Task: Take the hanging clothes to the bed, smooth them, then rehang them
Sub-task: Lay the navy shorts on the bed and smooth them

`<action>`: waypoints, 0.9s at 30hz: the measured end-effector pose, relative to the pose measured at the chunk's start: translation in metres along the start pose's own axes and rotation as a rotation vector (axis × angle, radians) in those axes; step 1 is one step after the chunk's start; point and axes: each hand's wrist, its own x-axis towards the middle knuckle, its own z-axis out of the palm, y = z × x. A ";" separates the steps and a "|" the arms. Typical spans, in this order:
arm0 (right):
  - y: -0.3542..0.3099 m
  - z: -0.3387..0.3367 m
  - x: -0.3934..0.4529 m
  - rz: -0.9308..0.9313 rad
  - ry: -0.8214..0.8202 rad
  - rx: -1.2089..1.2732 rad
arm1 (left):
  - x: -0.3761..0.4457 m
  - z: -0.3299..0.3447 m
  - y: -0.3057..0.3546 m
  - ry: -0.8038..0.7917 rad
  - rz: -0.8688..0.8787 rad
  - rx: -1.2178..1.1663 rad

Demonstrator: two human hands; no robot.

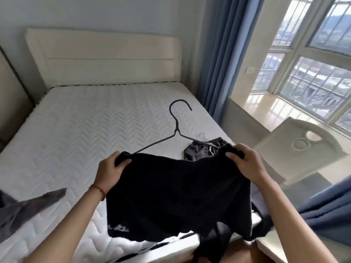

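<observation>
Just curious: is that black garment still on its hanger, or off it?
On it. The black hanger runs its arms into the black garment, which the left hand and right hand hold up by its top corners.

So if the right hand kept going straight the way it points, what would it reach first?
Probably the dark grey garment lying on the mattress just beyond the right hand; depth is hard to judge.

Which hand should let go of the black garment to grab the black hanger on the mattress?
Probably the left hand. The black hanger lies just beyond it, its near arm ending beside that hand. The right hand can go on holding the black garment.
</observation>
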 end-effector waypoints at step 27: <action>0.175 0.278 0.335 0.158 -0.310 -0.159 | 0.290 0.204 -0.196 -0.087 -0.413 0.233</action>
